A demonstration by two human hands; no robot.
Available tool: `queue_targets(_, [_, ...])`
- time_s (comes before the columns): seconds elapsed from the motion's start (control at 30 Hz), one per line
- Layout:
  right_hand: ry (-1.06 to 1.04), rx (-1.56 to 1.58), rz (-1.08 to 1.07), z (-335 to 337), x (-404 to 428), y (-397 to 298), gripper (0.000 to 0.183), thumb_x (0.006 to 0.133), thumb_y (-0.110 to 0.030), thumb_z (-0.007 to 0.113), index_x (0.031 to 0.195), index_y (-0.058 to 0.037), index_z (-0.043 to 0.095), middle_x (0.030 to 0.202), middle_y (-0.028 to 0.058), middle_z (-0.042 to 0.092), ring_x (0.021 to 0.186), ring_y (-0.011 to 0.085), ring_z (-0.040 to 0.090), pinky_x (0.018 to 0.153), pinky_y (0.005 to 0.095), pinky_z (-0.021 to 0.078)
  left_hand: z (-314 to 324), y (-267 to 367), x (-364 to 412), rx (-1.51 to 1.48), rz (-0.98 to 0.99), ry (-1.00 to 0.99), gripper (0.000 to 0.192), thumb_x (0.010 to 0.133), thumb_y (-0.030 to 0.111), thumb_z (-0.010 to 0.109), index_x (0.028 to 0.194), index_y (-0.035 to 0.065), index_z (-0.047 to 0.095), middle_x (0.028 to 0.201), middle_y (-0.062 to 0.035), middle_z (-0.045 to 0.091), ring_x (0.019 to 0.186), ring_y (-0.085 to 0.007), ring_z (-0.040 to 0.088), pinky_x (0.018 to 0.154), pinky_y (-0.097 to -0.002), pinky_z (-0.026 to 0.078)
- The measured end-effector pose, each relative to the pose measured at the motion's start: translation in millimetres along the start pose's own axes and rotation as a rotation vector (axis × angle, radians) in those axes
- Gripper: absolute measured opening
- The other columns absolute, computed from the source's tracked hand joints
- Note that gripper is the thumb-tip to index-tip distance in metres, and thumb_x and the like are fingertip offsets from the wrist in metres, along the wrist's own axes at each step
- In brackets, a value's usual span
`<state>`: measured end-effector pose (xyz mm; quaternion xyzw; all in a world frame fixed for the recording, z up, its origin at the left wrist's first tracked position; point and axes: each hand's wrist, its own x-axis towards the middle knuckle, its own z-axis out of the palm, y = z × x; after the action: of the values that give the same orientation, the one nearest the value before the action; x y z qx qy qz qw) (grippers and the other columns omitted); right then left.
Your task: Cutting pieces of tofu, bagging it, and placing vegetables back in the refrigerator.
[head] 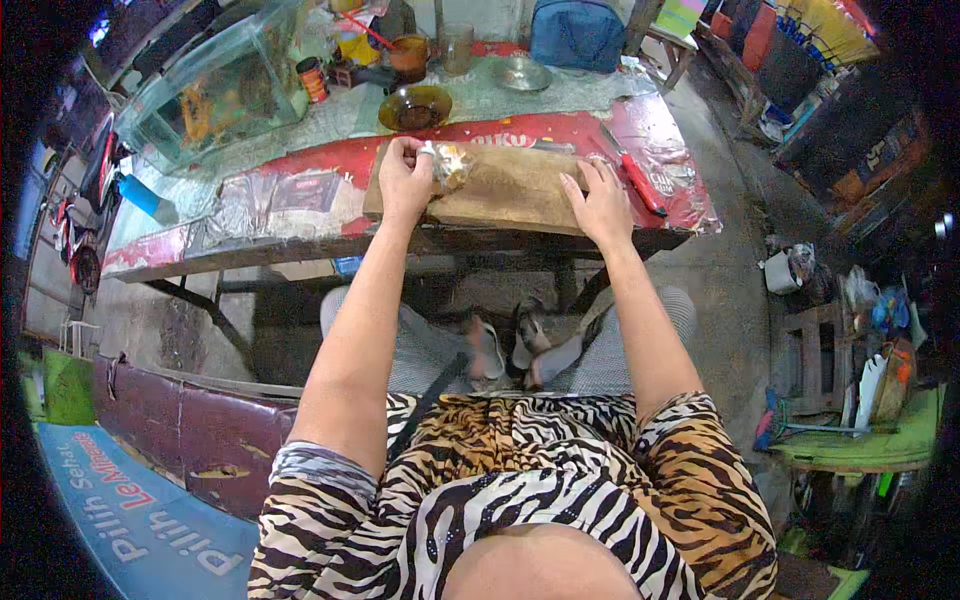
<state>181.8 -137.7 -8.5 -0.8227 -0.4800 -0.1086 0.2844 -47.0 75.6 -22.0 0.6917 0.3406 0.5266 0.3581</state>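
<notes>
A wooden board (pixel 517 187) lies along the near edge of the table. On its left part rests a small clear plastic packet (pixel 453 165) with something pale and orange-brown inside; its exact contents cannot be made out. My left hand (pixel 407 178) pinches the packet's left end, where a white bit shows by the fingertips. My right hand (pixel 606 201) lies on the board's right end, fingers a little apart and holding nothing. Just right of that hand is a red-handled cutter knife (pixel 642 185), flat on the table cover.
Beyond the board stand a brown glass plate (pixel 415 108), a round metal lid (pixel 521 73), a brown mug (pixel 409 57), an orange can (pixel 312 79) and a blue bag (pixel 577 34). A glass tank (pixel 217 101) occupies the table's left back. A blue bottle-like object (pixel 137 193) is at far left.
</notes>
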Motion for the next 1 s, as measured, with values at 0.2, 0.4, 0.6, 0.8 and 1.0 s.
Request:
queue_targets(0.2, [0.002, -0.019, 0.052, -1.8, 3.9, 0.6, 0.054, 0.093, -0.047, 0.058, 0.129, -0.0074, 0.061, 0.142, 0.0163, 0.052, 0.133, 0.035, 0.045, 0.109, 0.0472, 0.0381, 7.0, 8.3, 5.6, 0.026, 0.019, -0.002, 0.016, 0.084, 0.008, 0.061, 0.099, 0.0007, 0.06, 0.081, -0.0047, 0.062, 0.069, -0.0113, 0.058, 0.065, -0.0285, 0.049])
queue_targets(0.4, [-0.001, -0.038, -0.008, -1.7, 22.6, 9.7, 0.054, 0.089, -0.045, 0.063, 0.126, -0.0049, 0.062, 0.139, 0.0176, 0.052, 0.133, 0.0373, 0.045, 0.107, 0.0509, 0.0404, 14.2, 0.4, 16.8, -0.065, -0.037, -0.032, 0.017, 0.084, 0.005, 0.058, 0.1, -0.0008, 0.059, 0.085, -0.007, 0.062, 0.073, -0.0115, 0.058, 0.067, -0.0284, 0.049])
queue_targets(0.6, [-0.136, -0.05, 0.018, 10.4, 31.2, 1.6, 0.059, 0.093, -0.048, 0.058, 0.136, -0.0073, 0.053, 0.149, 0.0191, 0.043, 0.139, 0.039, 0.037, 0.112, 0.0521, 0.0323, -9.7, -8.7, 13.0, -0.103, -0.147, -0.033, 0.015, 0.089, 0.004, 0.055, 0.103, 0.0001, 0.056, 0.091, -0.0044, 0.06, 0.081, -0.0114, 0.058, 0.073, -0.0275, 0.048])
queue_targets(0.8, [-0.19, -0.057, -0.039, -6.2, 27.4, 6.6, 0.062, 0.093, -0.038, 0.059, 0.142, -0.0037, 0.045, 0.15, 0.0247, 0.038, 0.138, 0.0419, 0.036, 0.114, 0.0529, 0.0283, -12.5, 9.3, 0.9, 0.052, -0.233, -0.095, 0.02, 0.086, -0.004, 0.047, 0.104, 0.0027, 0.05, 0.098, -0.0042, 0.052, 0.093, -0.0128, 0.051, 0.085, -0.0275, 0.042])
queue_targets(1.0, [-0.347, 0.023, 0.078, -16.8, 41.7, 3.5, 0.066, 0.091, -0.045, 0.061, 0.142, -0.0058, 0.047, 0.15, 0.0241, 0.038, 0.139, 0.0418, 0.035, 0.113, 0.0535, 0.0288, -4.1, 27.2, 4.0, -0.133, -0.563, 0.015, 0.013, 0.091, -0.003, 0.05, 0.092, 0.0096, 0.047, 0.078, 0.0055, 0.038, 0.067, -0.003, 0.038, 0.056, -0.0181, 0.03])
